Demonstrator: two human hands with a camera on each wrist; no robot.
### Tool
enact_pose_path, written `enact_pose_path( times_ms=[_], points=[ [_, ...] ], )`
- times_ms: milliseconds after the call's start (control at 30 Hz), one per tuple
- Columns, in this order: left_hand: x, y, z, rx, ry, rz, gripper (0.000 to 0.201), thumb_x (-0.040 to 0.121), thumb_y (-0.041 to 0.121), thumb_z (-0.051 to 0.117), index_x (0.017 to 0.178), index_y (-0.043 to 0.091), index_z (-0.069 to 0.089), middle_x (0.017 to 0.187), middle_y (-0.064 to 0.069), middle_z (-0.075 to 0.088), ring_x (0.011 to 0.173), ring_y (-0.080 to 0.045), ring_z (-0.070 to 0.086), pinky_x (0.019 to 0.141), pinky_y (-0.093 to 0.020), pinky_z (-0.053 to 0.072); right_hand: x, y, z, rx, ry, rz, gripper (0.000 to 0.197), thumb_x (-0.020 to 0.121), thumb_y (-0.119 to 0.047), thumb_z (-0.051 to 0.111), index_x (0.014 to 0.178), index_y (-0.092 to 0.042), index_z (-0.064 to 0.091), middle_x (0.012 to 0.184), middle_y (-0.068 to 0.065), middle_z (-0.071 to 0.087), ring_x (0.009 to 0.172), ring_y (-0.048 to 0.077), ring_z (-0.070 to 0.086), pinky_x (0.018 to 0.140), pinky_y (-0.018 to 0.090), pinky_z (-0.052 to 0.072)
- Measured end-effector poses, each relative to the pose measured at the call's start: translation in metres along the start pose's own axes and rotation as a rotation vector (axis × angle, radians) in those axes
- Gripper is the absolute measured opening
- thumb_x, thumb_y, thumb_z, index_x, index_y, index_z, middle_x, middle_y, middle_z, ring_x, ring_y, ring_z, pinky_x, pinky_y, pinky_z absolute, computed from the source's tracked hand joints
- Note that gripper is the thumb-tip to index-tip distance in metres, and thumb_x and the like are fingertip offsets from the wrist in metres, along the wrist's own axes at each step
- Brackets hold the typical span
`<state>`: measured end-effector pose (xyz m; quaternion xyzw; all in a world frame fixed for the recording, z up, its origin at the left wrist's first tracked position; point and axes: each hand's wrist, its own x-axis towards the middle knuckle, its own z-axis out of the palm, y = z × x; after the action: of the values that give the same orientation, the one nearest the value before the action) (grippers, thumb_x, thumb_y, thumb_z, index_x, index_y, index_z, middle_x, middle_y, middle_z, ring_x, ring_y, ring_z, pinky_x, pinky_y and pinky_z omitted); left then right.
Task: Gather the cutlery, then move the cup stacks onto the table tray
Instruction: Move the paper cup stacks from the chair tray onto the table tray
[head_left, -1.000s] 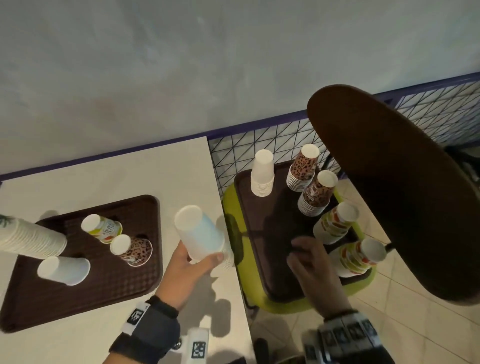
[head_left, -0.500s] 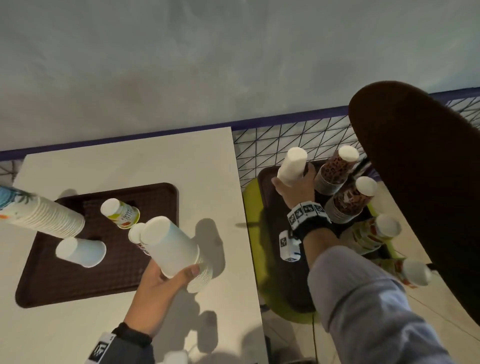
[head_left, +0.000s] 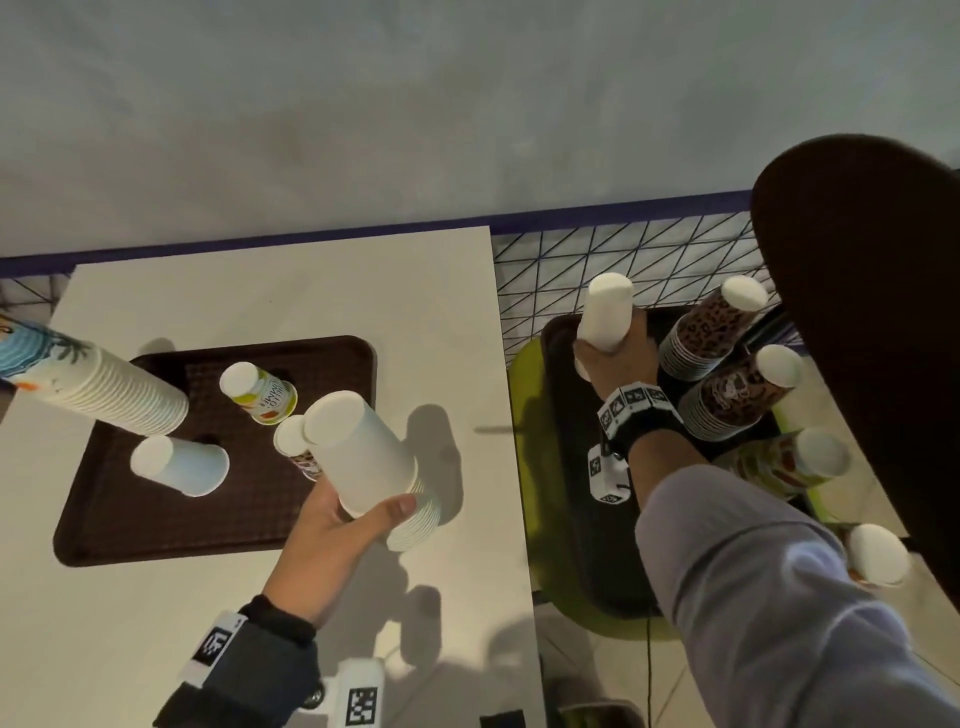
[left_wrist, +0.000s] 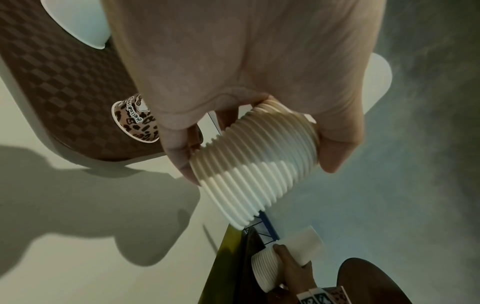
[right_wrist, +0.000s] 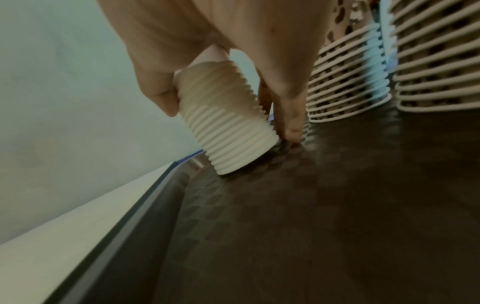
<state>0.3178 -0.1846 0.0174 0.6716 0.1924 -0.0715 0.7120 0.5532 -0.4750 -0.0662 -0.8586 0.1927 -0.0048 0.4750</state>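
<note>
My left hand (head_left: 363, 512) holds a tilted white cup stack (head_left: 363, 457) in the air over the right edge of the brown table tray (head_left: 130, 519). In the left wrist view, thumb and fingers of this hand (left_wrist: 257, 156) wrap the ribbed rims of the stack (left_wrist: 254, 181). My right hand (head_left: 618, 358) grips another white cup stack (head_left: 605, 312) at the far end of the dark chair tray (head_left: 576, 493). In the right wrist view that stack (right_wrist: 228, 133) leans, with one rim edge on the chair tray (right_wrist: 311, 226). No cutlery is visible.
The table tray holds a tall printed stack (head_left: 93, 384), a white cup (head_left: 182, 465), a yellow-green cup (head_left: 262, 392) and a leopard cup (head_left: 296, 447). Leopard stacks (head_left: 711, 332) and fruit-print stacks (head_left: 795, 462) crowd the chair tray. A dark chair back (head_left: 872, 338) looms right.
My left hand carried its white stack leftward from the table's right edge to the table tray's edge. My right hand reached across the chair tray and took hold of the far white stack.
</note>
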Motion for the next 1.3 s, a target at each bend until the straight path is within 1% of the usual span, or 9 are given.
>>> enact_pose_path(
  times_ms=[100, 233, 333, 533, 600, 700, 967, 1133, 1300],
  points=[
    [-0.004, -0.001, 0.0, 0.001, -0.011, 0.003, 0.086, 0.053, 0.063, 0.093, 0.126, 0.029, 0.065, 0.124, -0.009, 0.072, 0.12, -0.029, 0.066, 0.102, -0.051, 0.052, -0.01, 0.001, -0.007, -0.074, -0.037, -0.015, 0.087, 0.072, -0.034, 0.086, 0.145, -0.022, 0.041, 0.129, 0.018, 0.051, 0.097, 0.031, 0.057, 0.079, 0.032, 0.045],
    [-0.015, 0.003, -0.001, -0.011, 0.006, 0.023, 0.092, 0.05, 0.064, 0.094, 0.126, 0.022, 0.064, 0.118, -0.008, 0.074, 0.113, -0.026, 0.068, 0.093, -0.044, 0.056, -0.033, 0.005, -0.02, -0.027, -0.037, -0.03, 0.087, 0.067, -0.039, 0.086, 0.142, -0.027, 0.043, 0.128, 0.015, 0.058, 0.111, 0.036, 0.062, 0.09, 0.04, 0.052],
    [-0.027, 0.006, -0.006, -0.021, 0.022, 0.029, 0.088, 0.051, 0.06, 0.094, 0.126, 0.026, 0.063, 0.115, -0.005, 0.074, 0.105, -0.018, 0.069, 0.08, -0.031, 0.055, -0.061, 0.004, -0.032, 0.082, -0.033, -0.042, 0.082, 0.07, -0.034, 0.087, 0.141, -0.026, 0.045, 0.127, 0.01, 0.059, 0.11, 0.029, 0.059, 0.095, 0.043, 0.051],
    [-0.064, 0.008, -0.028, -0.039, 0.078, 0.03, 0.09, 0.046, 0.06, 0.095, 0.124, 0.028, 0.064, 0.108, 0.0, 0.075, 0.097, -0.012, 0.069, 0.069, -0.024, 0.056, -0.135, -0.011, -0.054, 0.368, -0.226, -0.016, 0.067, 0.08, -0.023, 0.083, 0.133, -0.035, 0.045, 0.115, -0.016, 0.06, 0.105, 0.01, 0.059, 0.092, 0.045, 0.053],
    [-0.077, 0.007, -0.04, -0.035, 0.118, 0.018, 0.089, 0.046, 0.062, 0.094, 0.123, 0.03, 0.064, 0.112, -0.003, 0.074, 0.102, -0.019, 0.068, 0.072, -0.031, 0.059, -0.162, -0.018, -0.056, 0.482, -0.32, 0.024, 0.065, 0.082, -0.02, 0.083, 0.135, -0.033, 0.047, 0.12, -0.013, 0.061, 0.111, 0.011, 0.058, 0.089, 0.048, 0.058],
    [-0.096, 0.004, -0.06, -0.007, 0.175, -0.005, 0.092, 0.043, 0.07, 0.092, 0.122, 0.035, 0.063, 0.119, -0.006, 0.071, 0.112, -0.034, 0.066, 0.086, -0.057, 0.059, -0.197, -0.03, -0.054, 0.614, -0.438, 0.069, 0.064, 0.085, -0.016, 0.08, 0.14, -0.028, 0.049, 0.127, -0.003, 0.062, 0.119, 0.021, 0.06, 0.086, 0.055, 0.061],
    [-0.135, 0.007, -0.119, -0.064, 0.301, 0.002, 0.097, 0.048, 0.063, 0.094, 0.132, 0.031, 0.058, 0.125, -0.003, 0.071, 0.119, -0.032, 0.066, 0.089, -0.047, 0.061, -0.272, -0.084, 0.003, 0.678, -0.759, 0.14, 0.044, 0.075, -0.028, 0.083, 0.11, -0.04, 0.06, 0.113, 0.002, 0.066, 0.114, 0.035, 0.062, 0.082, 0.065, 0.056],
    [-0.145, 0.015, -0.161, -0.093, 0.332, 0.032, 0.086, 0.054, 0.052, 0.091, 0.13, 0.028, 0.06, 0.124, -0.002, 0.073, 0.117, -0.029, 0.068, 0.087, -0.046, 0.06, -0.314, -0.127, 0.058, 0.692, -0.85, 0.206, 0.045, 0.073, -0.021, 0.076, 0.115, -0.031, 0.06, 0.126, 0.014, 0.063, 0.122, 0.039, 0.058, 0.088, 0.079, 0.045],
    [-0.145, 0.014, -0.22, -0.093, 0.355, 0.034, 0.094, 0.05, 0.059, 0.094, 0.131, 0.027, 0.06, 0.125, -0.004, 0.073, 0.116, -0.031, 0.067, 0.085, -0.046, 0.06, -0.344, -0.171, 0.124, 0.685, -0.792, 0.135, 0.049, 0.08, -0.01, 0.078, 0.115, -0.033, 0.052, 0.114, 0.0, 0.062, 0.107, 0.017, 0.063, 0.097, 0.057, 0.055]
  ],
)
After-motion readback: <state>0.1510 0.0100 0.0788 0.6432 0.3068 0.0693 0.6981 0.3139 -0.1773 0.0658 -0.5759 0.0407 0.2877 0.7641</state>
